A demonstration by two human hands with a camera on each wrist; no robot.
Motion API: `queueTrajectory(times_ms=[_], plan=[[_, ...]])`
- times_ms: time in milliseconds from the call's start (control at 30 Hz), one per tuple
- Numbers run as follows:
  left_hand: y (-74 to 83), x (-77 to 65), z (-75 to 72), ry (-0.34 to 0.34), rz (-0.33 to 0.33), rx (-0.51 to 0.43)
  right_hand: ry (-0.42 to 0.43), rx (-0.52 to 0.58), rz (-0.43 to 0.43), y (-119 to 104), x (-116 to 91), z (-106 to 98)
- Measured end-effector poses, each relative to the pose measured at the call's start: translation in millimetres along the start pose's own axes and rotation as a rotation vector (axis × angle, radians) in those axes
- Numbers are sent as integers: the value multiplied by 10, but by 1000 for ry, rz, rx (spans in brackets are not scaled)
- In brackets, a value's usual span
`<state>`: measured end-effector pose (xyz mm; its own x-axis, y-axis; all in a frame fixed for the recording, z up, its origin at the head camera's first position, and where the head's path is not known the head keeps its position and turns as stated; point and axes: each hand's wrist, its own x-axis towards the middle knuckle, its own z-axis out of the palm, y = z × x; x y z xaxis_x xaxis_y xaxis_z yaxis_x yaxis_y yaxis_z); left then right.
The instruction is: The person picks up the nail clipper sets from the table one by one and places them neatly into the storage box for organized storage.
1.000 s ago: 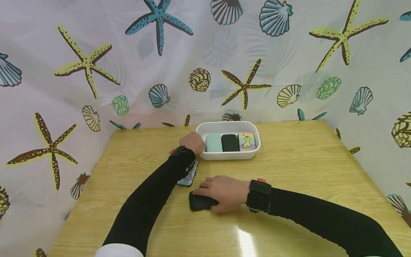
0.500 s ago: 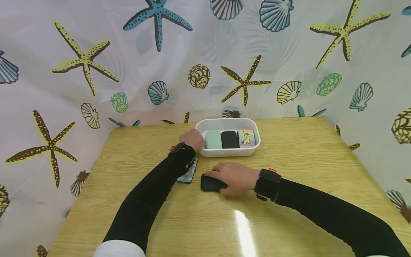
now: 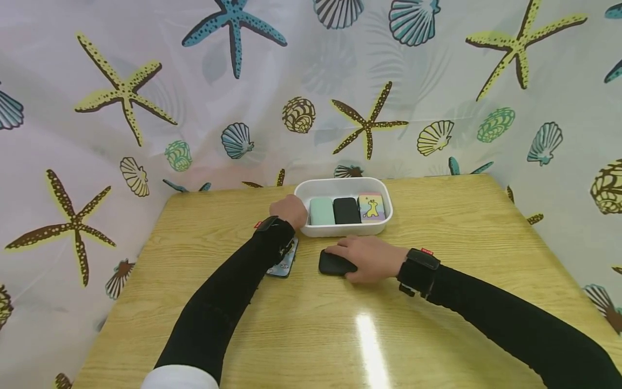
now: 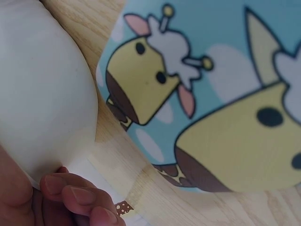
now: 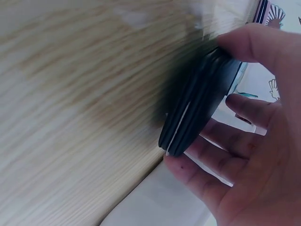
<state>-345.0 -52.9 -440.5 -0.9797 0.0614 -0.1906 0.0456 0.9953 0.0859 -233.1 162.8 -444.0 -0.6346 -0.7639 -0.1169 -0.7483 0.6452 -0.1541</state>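
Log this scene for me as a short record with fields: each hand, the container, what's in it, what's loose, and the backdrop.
Left hand: grips the left end of the white container
Right hand: holds a black case
Container: near the back of the wooden table
Contents, left to right: mint-green case; smaller black case; pastel giraffe case
Loose: blue giraffe-print case, partly hidden by the left wrist
Backdrop: starfish-and-shell curtain
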Motion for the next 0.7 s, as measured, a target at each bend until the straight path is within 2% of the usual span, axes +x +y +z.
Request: queueTrajectory(times_ms=[467,600,700], plan=[[-16,16,22,7,-3,-3,26,-29,80,30,-56,-19],[-12,17,26,14,-6,-5,27,-28,70,18,-69,-30],[-10,12,23,20,-2,-2,-8,-16,52,16,-71,-63]])
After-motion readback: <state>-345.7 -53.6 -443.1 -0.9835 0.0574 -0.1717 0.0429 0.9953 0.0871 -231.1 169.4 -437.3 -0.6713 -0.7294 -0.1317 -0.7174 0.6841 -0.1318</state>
